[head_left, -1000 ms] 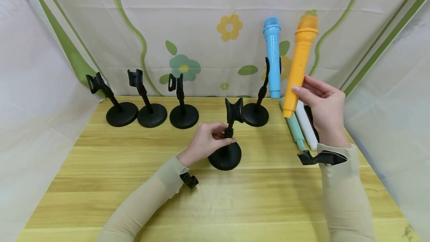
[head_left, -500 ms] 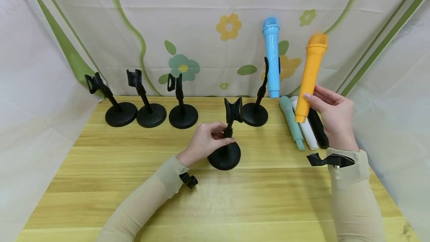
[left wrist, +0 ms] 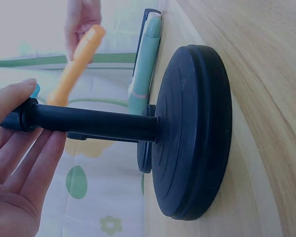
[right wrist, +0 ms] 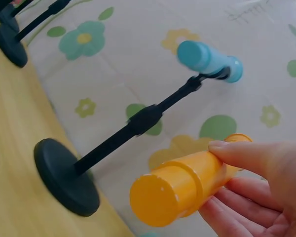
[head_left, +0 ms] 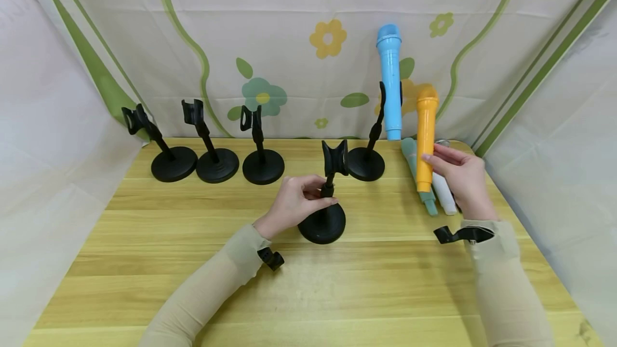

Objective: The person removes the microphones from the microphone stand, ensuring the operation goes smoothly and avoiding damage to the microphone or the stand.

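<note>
My left hand [head_left: 299, 200] grips the stem of a black microphone stand [head_left: 322, 224] at the middle of the table; the left wrist view shows thumb and fingers around the pole, its round base [left wrist: 192, 133] close by the wood. In my right hand [head_left: 463, 175] an orange microphone [head_left: 426, 138] is pinched near its lower end, head up, almost upright. The right wrist view shows the butt end of the orange microphone [right wrist: 158, 197] toward the camera. Just left of it, a blue microphone [head_left: 391, 84] sits in the clip of another black stand [head_left: 367, 164].
Three more black stands [head_left: 261, 166] with bare clips line the back left of the wooden table [head_left: 193, 261]. A green microphone [head_left: 416, 173] and a white one [head_left: 444, 194] lie at the right, partly behind the right hand. A flowered cloth [head_left: 299, 42] hangs behind.
The orange microphone first went right and down in my right hand, then left and lower, turning more upright. My left hand and its stand stay put.
</note>
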The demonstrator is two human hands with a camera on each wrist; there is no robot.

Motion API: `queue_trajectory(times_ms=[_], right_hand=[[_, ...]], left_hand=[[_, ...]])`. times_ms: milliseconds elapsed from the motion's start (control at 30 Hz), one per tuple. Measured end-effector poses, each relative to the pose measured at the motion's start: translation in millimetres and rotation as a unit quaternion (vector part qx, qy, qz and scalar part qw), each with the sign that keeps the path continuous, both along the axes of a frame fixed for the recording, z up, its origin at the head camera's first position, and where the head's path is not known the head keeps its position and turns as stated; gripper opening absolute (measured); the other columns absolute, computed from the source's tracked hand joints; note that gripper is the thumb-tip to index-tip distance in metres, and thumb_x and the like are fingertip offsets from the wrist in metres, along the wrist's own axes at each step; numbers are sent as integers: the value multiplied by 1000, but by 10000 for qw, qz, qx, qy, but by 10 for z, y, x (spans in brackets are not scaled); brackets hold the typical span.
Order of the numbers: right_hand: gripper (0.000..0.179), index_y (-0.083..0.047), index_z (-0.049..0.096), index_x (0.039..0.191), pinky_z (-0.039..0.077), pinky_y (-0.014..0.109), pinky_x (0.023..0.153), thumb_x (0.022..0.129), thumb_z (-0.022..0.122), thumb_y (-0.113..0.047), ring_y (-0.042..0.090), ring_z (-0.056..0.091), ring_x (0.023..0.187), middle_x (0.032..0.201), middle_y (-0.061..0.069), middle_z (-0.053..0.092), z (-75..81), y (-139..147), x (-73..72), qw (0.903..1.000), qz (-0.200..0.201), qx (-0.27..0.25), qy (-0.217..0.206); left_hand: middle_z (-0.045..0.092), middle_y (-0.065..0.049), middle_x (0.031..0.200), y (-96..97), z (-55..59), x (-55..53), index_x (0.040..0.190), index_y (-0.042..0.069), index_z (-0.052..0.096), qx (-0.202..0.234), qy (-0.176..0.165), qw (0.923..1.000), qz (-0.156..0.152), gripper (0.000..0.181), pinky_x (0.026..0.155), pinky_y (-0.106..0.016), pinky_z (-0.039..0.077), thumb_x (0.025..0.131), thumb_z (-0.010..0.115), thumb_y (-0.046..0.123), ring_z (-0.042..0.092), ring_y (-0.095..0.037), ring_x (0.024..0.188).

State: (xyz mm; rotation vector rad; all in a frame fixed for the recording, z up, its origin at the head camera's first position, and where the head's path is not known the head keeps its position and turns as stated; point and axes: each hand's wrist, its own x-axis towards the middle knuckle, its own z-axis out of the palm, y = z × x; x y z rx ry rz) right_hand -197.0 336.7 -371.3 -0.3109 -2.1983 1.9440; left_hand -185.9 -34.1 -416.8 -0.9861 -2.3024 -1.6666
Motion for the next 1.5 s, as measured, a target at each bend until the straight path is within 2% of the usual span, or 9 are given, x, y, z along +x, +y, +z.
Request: queue_trajectory(times_ms=[300, 467, 600, 800, 933, 1100, 1267, 1400, 1500], right_hand=[[67, 0, 58, 142, 58, 21, 79, 88, 83, -32, 1, 69, 86, 98, -15, 71, -251, -59, -8, 9942, 202, 913, -531], [70, -6, 60, 142, 58, 24, 83, 88, 81, -44, -1, 67, 92, 120, 3, 71, -377, -70, 17, 9852, 310, 1450, -856], [67, -5, 61, 140, 57, 24, 84, 89, 80, -44, -2, 66, 92, 131, 18, 65, -453, -96, 44, 9816, 382, 1657, -865], [64, -4, 63, 138, 55, 15, 76, 90, 79, -42, -5, 65, 89, 127, 19, 67, -550, -121, 65, 9782, 408, 1810, -930], [61, -3, 65, 136, 54, 14, 74, 90, 79, -42, -5, 65, 88, 124, 17, 69, -618, -138, 55, 9739, 390, 2005, -986], [60, -3, 66, 134, 53, 13, 75, 90, 79, -42, 8, 67, 99, 122, 16, 70, -660, -177, 40, 9689, 325, 2218, -1043], [60, -3, 66, 135, 50, 19, 83, 92, 77, -43, 26, 63, 115, 122, 16, 69, -665, -194, 45, 9658, 323, 2305, -1139], [61, -2, 65, 136, 49, 23, 86, 92, 77, -43, 29, 62, 116, 122, 18, 69, -674, -198, 44, 9638, 348, 2394, -1117], [60, -1, 65, 135, 50, 19, 83, 92, 77, -41, 29, 64, 114, 121, 18, 70, -684, -211, 37, 9634, 335, 2437, -1063]], left_hand=[[75, 2, 94, 3, -6, -4, 102, 3, 77, -29, -14, 10000, 22, 24, 66, -26, 61, 84, 87, 14, 72, -7, 74], [75, 3, 95, 5, -7, -3, 102, 8, 77, -25, -22, 10000, 40, 22, 66, -26, 61, 83, 87, 14, 72, -7, 75], [75, 4, 94, 4, -9, -5, 101, 11, 77, -14, -6, 10000, 40, 21, 66, -26, 61, 84, 87, 14, 72, -7, 74], [75, 4, 94, 4, -7, -2, 101, 11, 77, 9, -24, 10000, 30, 20, 66, -26, 61, 83, 87, 14, 72, -8, 74], [75, 4, 94, 4, -8, -1, 101, 11, 77, 7, -31, 10000, 39, 21, 66, -26, 61, 83, 87, 14, 72, -7, 74], [75, 3, 94, 4, -9, 0, 101, 11, 77, -15, -29, 10000, 57, 21, 66, -26, 61, 83, 87, 15, 72, -6, 74], [75, 4, 94, 3, -8, 3, 101, 9, 77, 5, -71, 10000, 29, 21, 66, -26, 61, 84, 87, 15, 72, -6, 75], [75, 4, 94, 1, -5, 5, 101, 11, 77, 30, -88, 10000, 11, 20, 66, -27, 61, 84, 87, 15, 72, -7, 75], [75, 3, 94, -1, -3, 5, 101, 11, 77, 57, -85, 9999, -1, 20, 66, -27, 61, 84, 87, 15, 72, -7, 75]])
